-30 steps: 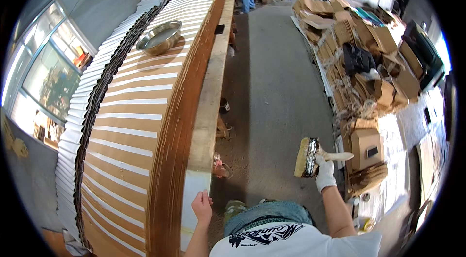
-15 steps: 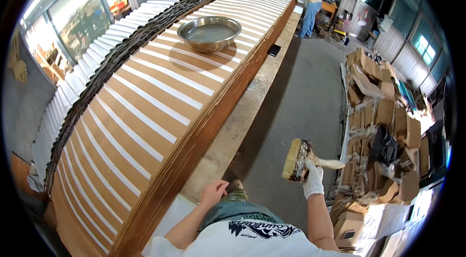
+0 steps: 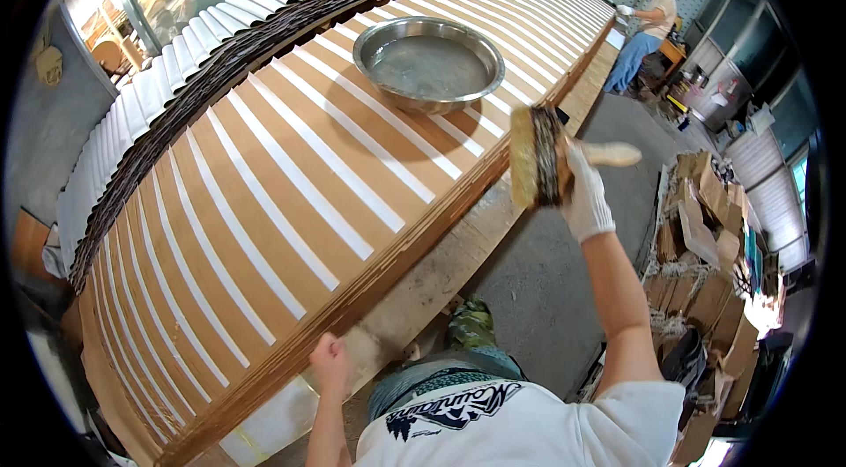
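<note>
Gloved R hand (image 3: 583, 201) gripped a wide brush (image 3: 547, 159) where handle meets head, bristles to hand's L. Bare L hand (image 3: 331, 363) was curled in a fist, near edge of the striped brown sheets (image 3: 315, 164). On these, beyond & L of R hand, sat a metal bowl (image 3: 432, 104) w/ cloudy liquid (image 3: 427, 66).

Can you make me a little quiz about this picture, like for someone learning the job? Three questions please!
1. What does the right hand hold?
A) a hammer
B) a wide brush
C) a cup

2. True or false: the left hand wears a white glove.

3. Fill in the gap: the metal bowl stands on a stack whose top has brown and ____ stripes.

Key:
1. B, a wide brush.
2. False: it is bare; the glove is on the right hand.
3. White.
</note>
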A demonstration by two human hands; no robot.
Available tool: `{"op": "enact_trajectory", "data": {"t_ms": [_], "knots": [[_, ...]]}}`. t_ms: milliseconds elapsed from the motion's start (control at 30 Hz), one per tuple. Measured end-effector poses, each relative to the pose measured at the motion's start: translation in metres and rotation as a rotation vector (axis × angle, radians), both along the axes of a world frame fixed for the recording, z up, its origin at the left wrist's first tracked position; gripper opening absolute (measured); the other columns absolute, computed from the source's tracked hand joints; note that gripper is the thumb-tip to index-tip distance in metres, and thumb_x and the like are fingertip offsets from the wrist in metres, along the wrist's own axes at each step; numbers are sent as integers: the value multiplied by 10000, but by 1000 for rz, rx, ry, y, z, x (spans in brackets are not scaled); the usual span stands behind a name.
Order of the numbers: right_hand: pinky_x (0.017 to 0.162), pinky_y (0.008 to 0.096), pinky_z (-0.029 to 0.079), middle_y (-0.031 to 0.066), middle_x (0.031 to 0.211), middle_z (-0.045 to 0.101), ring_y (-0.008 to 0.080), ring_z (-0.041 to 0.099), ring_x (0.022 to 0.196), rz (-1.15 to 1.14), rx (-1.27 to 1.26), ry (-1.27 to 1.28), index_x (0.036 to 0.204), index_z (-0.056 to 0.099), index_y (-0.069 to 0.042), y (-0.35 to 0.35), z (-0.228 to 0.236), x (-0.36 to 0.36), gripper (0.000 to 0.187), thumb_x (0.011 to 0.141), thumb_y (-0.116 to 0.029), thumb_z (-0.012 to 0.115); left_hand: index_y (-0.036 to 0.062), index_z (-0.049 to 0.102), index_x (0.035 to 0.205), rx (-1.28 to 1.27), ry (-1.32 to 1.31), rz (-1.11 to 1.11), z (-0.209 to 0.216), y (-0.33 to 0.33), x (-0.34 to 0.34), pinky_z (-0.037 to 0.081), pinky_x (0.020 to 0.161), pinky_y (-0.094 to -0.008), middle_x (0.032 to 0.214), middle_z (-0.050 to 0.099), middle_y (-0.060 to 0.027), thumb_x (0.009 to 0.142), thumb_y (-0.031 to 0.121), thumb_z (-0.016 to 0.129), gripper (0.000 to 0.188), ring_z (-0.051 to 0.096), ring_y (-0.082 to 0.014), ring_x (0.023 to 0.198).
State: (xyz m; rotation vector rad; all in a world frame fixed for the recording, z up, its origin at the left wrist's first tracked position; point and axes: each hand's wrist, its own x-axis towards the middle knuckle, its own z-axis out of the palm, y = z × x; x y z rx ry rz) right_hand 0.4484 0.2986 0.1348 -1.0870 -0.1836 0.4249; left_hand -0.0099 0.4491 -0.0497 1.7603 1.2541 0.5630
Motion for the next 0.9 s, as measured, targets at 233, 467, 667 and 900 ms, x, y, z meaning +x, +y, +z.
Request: {"op": "enact_trajectory", "data": {"t_ms": [233,467,667,900], "knots": [[819,367,525,146,1021,729,259,686,923,169,-590,-608,1122,703,39,195,15,188,520,842,-396,754,41,316,681,118,108,509,9,-64,21,287,538,-330,641,279,-19,854,-23,647,380,274,-138,618],[914,476,503,268,1019,697,408,655,1023,342,-1083,-1193,1032,718,19,297,-61,248,551,849,-495,642,39,373,678,-21,147,546,14,-140,99,323,543,-288,634,346,-12,851,-12,713,385,309,-120,605],[902,456,515,278,1009,700,389,667,1047,445,-1045,-989,1016,736,8,307,-43,243,499,822,-448,675,56,418,708,-124,98,704,-18,-212,73,394,515,-280,618,403,-15,844,15,737,349,423,-99,547],[874,340,544,124,1204,679,202,675,1016,450,-630,-600,1307,639,-24,281,-26,245,514,936,-379,671,49,588,1053,-411,118,1028,-44,-329,31,532,589,-354,778,643,-97,881,186,722,258,651,-200,614]]}}
